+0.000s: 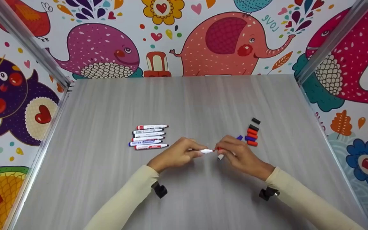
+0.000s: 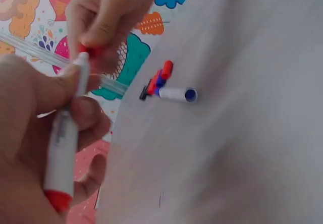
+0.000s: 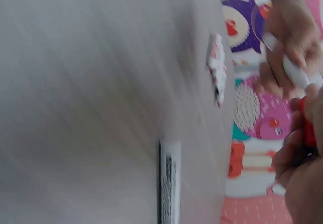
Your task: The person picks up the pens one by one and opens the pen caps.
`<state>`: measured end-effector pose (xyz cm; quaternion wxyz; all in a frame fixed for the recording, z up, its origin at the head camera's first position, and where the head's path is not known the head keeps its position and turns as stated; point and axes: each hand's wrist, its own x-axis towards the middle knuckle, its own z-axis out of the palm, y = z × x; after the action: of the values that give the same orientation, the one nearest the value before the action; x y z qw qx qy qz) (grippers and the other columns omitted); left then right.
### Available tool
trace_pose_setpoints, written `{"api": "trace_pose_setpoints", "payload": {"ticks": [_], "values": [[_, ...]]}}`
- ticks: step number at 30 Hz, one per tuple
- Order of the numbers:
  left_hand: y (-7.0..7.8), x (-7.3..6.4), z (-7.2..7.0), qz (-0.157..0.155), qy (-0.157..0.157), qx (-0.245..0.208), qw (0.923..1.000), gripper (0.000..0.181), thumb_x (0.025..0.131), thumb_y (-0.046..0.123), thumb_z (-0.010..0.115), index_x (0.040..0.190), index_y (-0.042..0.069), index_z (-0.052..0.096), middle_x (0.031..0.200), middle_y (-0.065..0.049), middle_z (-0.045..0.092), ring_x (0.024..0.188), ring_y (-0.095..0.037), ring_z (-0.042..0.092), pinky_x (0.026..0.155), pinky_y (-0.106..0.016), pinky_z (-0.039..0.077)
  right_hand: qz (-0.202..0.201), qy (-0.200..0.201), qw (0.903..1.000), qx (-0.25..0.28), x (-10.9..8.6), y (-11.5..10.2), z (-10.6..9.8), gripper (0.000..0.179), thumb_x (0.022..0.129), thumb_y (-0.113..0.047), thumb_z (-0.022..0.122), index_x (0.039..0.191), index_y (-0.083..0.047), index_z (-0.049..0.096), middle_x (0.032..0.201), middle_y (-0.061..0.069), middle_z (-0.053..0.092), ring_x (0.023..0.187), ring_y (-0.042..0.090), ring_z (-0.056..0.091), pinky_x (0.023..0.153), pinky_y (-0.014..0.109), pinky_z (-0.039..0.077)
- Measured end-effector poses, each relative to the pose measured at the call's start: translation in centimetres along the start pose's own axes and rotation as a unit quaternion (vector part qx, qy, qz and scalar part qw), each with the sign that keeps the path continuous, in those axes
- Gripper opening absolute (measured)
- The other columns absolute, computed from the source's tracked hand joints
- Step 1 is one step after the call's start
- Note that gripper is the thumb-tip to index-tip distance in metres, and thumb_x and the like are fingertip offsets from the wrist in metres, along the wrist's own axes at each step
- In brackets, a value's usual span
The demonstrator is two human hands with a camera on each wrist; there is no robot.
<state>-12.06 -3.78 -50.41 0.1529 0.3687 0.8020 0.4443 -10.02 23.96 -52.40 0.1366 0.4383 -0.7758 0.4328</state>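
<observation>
My left hand [image 1: 179,152] grips a white marker [image 1: 207,151] with a red base, its bare tip pointing right. Facing that tip, a red cap [image 1: 218,149] is pinched between the thumb and fingers of my right hand [image 1: 241,155]. In the left wrist view the cap [image 2: 92,51] is right at the marker's [image 2: 61,151] tip. Partly hidden beneath the right hand lies another white marker [image 2: 176,94] with a blue cap. Several uncapped white markers [image 1: 149,139] lie in a stacked row left of the hands, tips to the right.
Several loose caps, among them a red cap [image 1: 252,143], a blue cap [image 1: 250,138] and a black cap [image 1: 256,120], form a column right of the hands. The grey table [image 1: 184,102] ends at a cartoon-printed wall [image 1: 158,38], with metal rails [image 1: 334,41] at the corners.
</observation>
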Motion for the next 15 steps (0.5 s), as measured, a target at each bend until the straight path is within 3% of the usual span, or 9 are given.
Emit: {"api": "trace_pose_setpoints", "payload": {"ticks": [2,6,11,15], "values": [[-0.2,-0.5,-0.3,-0.019,0.016,0.007,0.9997,0.030,0.106,0.010,0.073,0.134,0.010,0.080,0.118,-0.001,0.081,0.090,-0.009,0.061,0.078,-0.028,0.050,0.005,0.033,0.9994,0.009,0.0,0.3,-0.6,0.038,0.085,0.019,0.080,0.114,-0.007,0.079,0.102,0.007,0.072,0.087,0.020,0.066,0.080,0.021,0.054],[-0.5,-1.1,-0.5,-0.032,0.046,0.060,0.9966,0.028,0.104,0.016,0.078,0.131,0.011,0.081,0.110,0.000,0.078,0.089,-0.012,0.060,0.078,-0.031,0.051,0.036,0.076,0.9964,0.000,-0.3,0.9,-1.2,0.043,0.080,0.016,0.086,0.117,-0.006,0.082,0.102,0.008,0.075,0.091,0.021,0.065,0.084,0.018,0.051],[-1.2,-1.7,-0.5,-0.044,0.070,0.073,0.9939,0.019,0.103,0.015,0.079,0.121,0.008,0.076,0.107,-0.002,0.072,0.094,-0.014,0.063,0.083,-0.033,0.054,0.079,0.092,0.9926,-0.005,-0.9,1.2,-1.4,0.045,0.076,0.012,0.090,0.117,-0.006,0.084,0.102,0.007,0.079,0.095,0.022,0.066,0.085,0.020,0.050],[-1.7,-2.2,-0.6,-0.038,0.088,0.080,0.9921,0.014,0.103,0.015,0.079,0.117,0.011,0.077,0.110,-0.001,0.075,0.100,-0.016,0.066,0.088,-0.039,0.056,0.107,0.090,0.9902,0.003,-1.3,1.2,-1.3,0.040,0.080,0.009,0.090,0.115,-0.008,0.084,0.102,0.005,0.080,0.089,0.018,0.065,0.077,0.024,0.051]]}}
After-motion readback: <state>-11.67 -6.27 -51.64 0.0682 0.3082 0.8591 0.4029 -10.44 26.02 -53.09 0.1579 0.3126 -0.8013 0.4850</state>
